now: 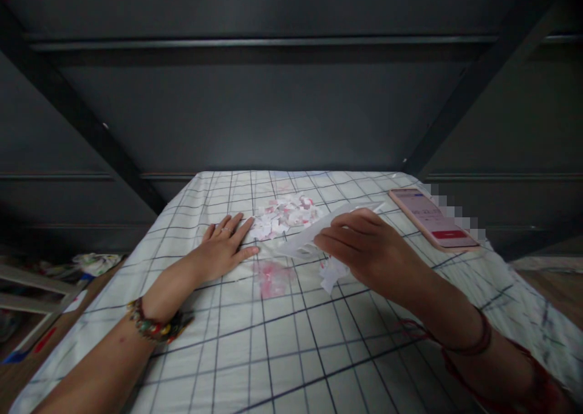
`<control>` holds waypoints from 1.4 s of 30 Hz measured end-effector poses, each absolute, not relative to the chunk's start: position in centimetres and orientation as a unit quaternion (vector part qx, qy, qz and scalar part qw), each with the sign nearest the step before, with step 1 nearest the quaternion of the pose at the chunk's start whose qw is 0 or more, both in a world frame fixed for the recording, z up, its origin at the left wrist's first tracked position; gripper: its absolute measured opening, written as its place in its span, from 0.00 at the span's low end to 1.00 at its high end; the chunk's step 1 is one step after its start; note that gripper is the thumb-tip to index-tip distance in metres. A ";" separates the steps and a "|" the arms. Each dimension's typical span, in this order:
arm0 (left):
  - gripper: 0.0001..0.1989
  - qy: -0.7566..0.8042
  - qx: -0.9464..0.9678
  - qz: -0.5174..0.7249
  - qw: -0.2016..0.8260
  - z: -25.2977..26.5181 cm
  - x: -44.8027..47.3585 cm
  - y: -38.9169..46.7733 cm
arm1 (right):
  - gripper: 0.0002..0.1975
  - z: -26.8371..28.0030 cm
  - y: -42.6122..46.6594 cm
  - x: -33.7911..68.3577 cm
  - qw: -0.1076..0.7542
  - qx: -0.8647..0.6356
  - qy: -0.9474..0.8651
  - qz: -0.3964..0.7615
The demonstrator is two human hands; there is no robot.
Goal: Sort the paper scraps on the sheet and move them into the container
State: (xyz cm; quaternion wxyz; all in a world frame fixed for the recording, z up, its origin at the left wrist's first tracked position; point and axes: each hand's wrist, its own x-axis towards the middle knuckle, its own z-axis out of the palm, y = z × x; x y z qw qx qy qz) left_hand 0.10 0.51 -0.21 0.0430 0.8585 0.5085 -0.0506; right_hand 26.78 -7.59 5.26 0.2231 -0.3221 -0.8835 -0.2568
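Observation:
My left hand (223,247) lies flat on the checked cloth, fingers spread and a ring on one of them. Just beyond its fingertips is a loose pile of torn paper scraps (286,215), white with some red and pink marks. My right hand (364,244) is closed around a thin whitish sheet (310,237), which slants down toward the pile; whether it is paper or plastic I cannot tell. Below that hand sits a crumpled white piece (333,273). Between both hands a pinkish, see-through patch (273,278) shows on the cloth, its kind unclear.
A phone (432,217) in a pink case lies at the right, its screen lit. The white checked cloth (255,353) covers the table. Dark panels (282,110) stand behind its far edge. At the lower left is a pale frame (36,289) near the floor.

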 end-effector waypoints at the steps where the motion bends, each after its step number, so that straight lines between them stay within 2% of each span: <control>1: 0.34 0.504 0.862 -0.043 0.042 -0.1 0.2 0.5 | 0.13 5.3 -7.6 26.9 0.226 -0.326 -0.879 -0.263; 4: 0.30 0.465 0.885 0.018 0.021 0.8 0.5 0.4 | 0.16 5.8 -7.7 27.4 0.224 -0.351 -0.864 -0.282; 7: 0.19 0.378 0.920 0.099 0.004 1.7 0.8 0.1 | 0.16 6.2 -7.7 27.7 0.210 -0.365 -0.867 -0.267; 8: 0.18 0.350 0.931 0.104 0.010 1.9 1.0 0.1 | 0.16 6.2 -7.7 27.7 0.208 -0.365 -0.870 -0.259; 12: 0.22 0.280 0.956 0.081 0.039 1.8 1.2 -0.1 | 0.15 6.1 -7.7 27.5 0.210 -0.351 -0.878 -0.248; 23: 0.23 0.298 0.951 0.073 0.033 1.4 0.8 0.0 | 0.17 6.4 -7.7 27.9 0.182 -0.363 -0.883 -0.236; 30: 0.24 0.296 0.952 0.069 0.028 1.4 1.0 0.0 | 0.16 6.2 -7.7 27.4 0.206 -0.357 -0.876 -0.251; 37: 0.22 0.295 0.952 0.072 0.027 1.4 0.8 0.0 | 0.18 6.0 -7.6 28.1 0.177 -0.373 -0.880 -0.235; 42: 0.26 0.288 0.955 0.072 0.020 1.2 0.9 0.0 | 0.18 6.1 -7.6 28.0 0.208 -0.360 -0.876 -0.244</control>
